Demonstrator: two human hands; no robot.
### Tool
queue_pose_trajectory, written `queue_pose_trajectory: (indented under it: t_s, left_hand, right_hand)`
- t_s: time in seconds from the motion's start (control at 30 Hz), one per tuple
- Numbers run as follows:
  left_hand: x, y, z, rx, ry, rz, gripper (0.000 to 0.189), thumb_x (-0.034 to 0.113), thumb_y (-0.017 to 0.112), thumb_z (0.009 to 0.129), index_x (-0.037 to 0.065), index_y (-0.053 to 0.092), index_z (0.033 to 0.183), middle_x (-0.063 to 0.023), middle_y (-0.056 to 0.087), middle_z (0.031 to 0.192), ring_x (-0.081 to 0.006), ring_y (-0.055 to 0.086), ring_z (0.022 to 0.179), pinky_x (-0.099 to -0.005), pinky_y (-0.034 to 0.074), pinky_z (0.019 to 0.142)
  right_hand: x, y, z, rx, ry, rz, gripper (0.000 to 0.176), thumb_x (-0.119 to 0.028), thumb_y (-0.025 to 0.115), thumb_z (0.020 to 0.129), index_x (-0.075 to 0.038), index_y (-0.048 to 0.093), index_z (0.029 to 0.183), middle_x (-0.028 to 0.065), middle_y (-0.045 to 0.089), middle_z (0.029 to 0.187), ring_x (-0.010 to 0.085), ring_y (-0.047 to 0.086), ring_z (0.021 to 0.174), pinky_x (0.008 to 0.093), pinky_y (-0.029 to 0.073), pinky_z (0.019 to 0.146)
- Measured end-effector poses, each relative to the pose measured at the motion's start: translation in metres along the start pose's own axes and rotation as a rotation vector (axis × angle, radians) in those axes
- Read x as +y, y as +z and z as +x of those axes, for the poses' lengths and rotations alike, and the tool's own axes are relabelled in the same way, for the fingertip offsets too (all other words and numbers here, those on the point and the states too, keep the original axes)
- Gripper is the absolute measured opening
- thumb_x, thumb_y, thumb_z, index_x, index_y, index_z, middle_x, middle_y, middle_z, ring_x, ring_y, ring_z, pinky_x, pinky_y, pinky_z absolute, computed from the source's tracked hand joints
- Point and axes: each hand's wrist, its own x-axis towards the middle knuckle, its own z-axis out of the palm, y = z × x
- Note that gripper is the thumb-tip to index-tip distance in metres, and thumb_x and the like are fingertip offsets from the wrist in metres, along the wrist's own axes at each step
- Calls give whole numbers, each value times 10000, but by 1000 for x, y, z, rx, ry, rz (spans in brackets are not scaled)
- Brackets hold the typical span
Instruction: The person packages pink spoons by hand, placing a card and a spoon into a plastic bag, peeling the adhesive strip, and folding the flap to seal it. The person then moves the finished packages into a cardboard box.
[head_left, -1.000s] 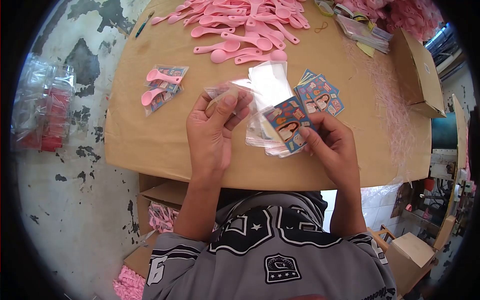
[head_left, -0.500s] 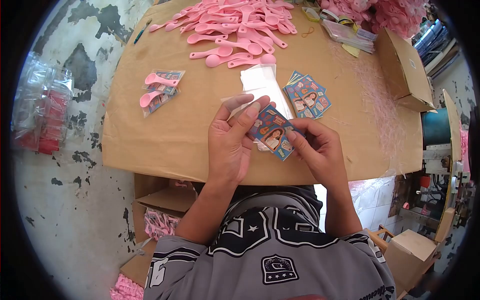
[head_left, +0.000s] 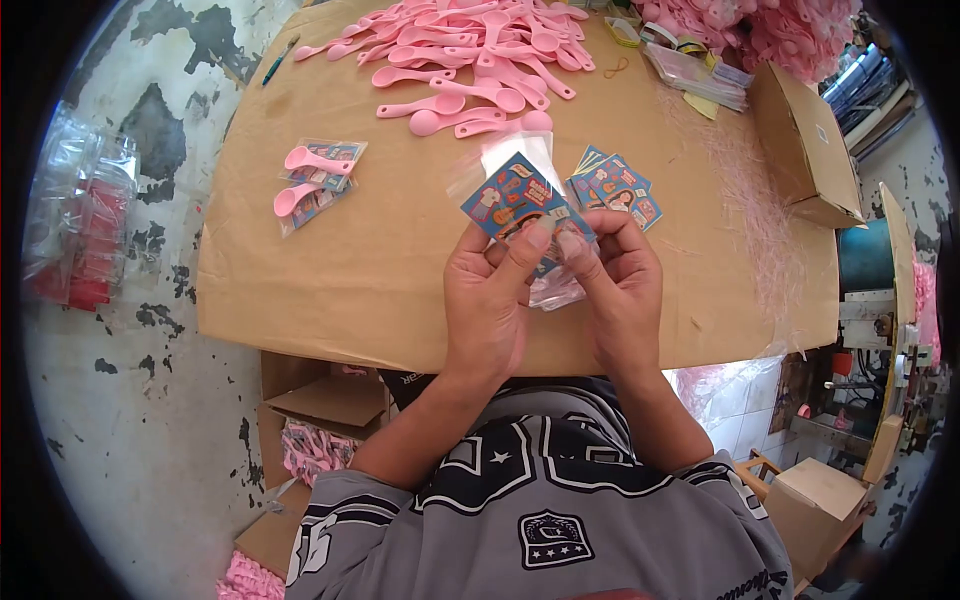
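Observation:
Above the table's near middle, my left hand (head_left: 490,305) and my right hand (head_left: 625,285) are both closed on a blue printed card (head_left: 512,192), thumbs pressing its lower part. The card is tilted, its top corner pointing away from me. Clear film of a small plastic bag (head_left: 462,186) shows past its left corner, around or behind it, on my left hand's side. Beyond the hands lies a pile of white and clear bags (head_left: 520,148), partly hidden by the card. A fanned stack of matching cards (head_left: 625,190) rests just right of my right hand.
Many pink measuring spoons (head_left: 480,60) are heaped at the table's far side. Two bagged spoons with cards (head_left: 318,180) lie at left. Clear packs and tape rolls (head_left: 690,60) sit at the far right, near a cardboard box (head_left: 805,150). Pink strands (head_left: 770,240) cling to the right side.
The card has turned upright and shifted left and away from me, with the clear film now along its left side. My hands have come closer together, both thumbs on it.

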Motion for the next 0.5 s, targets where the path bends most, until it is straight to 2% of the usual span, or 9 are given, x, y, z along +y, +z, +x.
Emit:
queue_pose_trajectory:
  t_s: [0.1,0.2,0.3,0.4,0.43,0.5]
  left_hand:
    - [-1,3,1,20,6,57,437,41,685,1005,-15,556,1418,-165,650,1395,-197,662,1221,-392,549,1067]
    - [4,5,7,-6,50,-1,472,29,639,1027,9,511,1481,-145,671,1350,-156,665,1186,-332,553,1009]
    - [18,9,11,-87,91,-142,533,32,560,1052,47,418,1565,-205,568,1485,-239,606,1322,-391,528,1094]
    - [23,7,16,-178,80,-166,581,45,481,1070,142,333,1623,-277,474,1559,-378,481,1464,-481,459,1193]
    - [23,9,15,-165,59,-238,547,32,501,1066,110,377,1593,-257,522,1516,-368,534,1417,-466,488,1171]
    - [22,12,15,-152,54,-279,539,43,504,1069,107,379,1589,-257,527,1507,-358,548,1401,-465,489,1170]
  right_hand:
    - [-9,4,4,-44,76,-46,167,-90,718,1012,4,645,1129,42,708,956,63,644,825,227,527,738]
    - [-8,-3,4,-31,62,-138,159,-116,716,1017,5,662,1103,46,716,947,56,639,784,218,510,678]
    - [-6,-13,1,-76,108,-196,170,-136,737,1003,-2,670,1083,32,713,901,44,627,721,204,481,609]
    - [-2,-15,-2,-98,171,-150,176,-147,758,987,-12,672,1059,14,703,863,27,595,652,194,448,555]
    - [-3,-12,-3,-94,180,-137,172,-148,761,983,-18,667,1047,11,699,856,25,585,641,192,441,548]
    - [-7,-3,-6,-87,196,-111,169,-149,768,976,-31,657,1023,5,690,842,20,566,618,189,427,533]
